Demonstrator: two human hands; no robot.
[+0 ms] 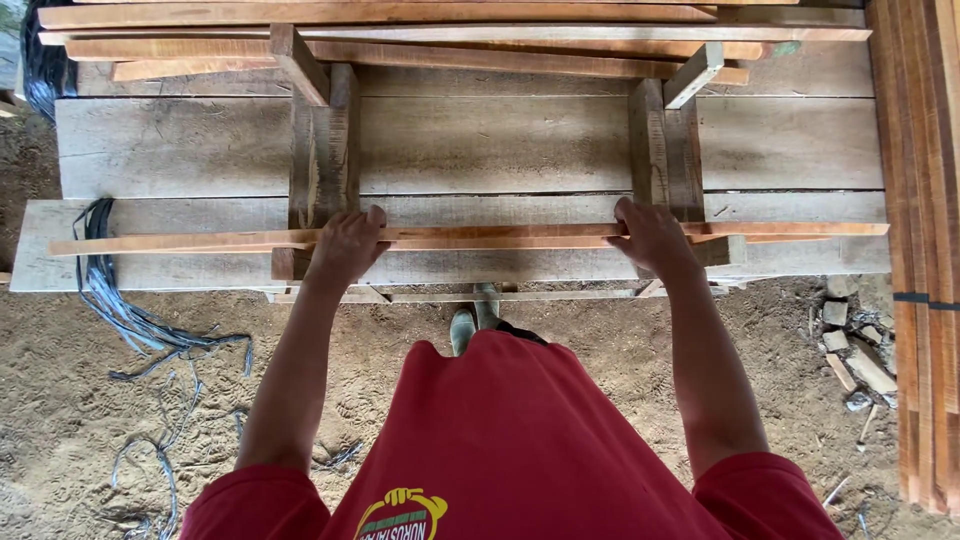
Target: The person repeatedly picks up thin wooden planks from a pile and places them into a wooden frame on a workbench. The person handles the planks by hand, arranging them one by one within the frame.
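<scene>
Both my hands grip long thin reddish wooden strips (500, 237) that lie across a low rack of grey planks. My left hand (347, 246) holds the strips near the left upright block (322, 150). My right hand (652, 238) holds them near the right upright block (664, 145). The strips run from far left to far right, level and resting on the front edge of the wide grey planks (480, 145). More reddish strips (400, 45) are stacked at the back on cross pieces.
Sandy ground (620, 350) lies under me, with my boots (475, 320) below the rack. Dark plastic strapping (130, 320) trails on the left. Stones and wood scraps (850, 350) lie at the right. A tall stack of boards (925, 250) lines the right edge.
</scene>
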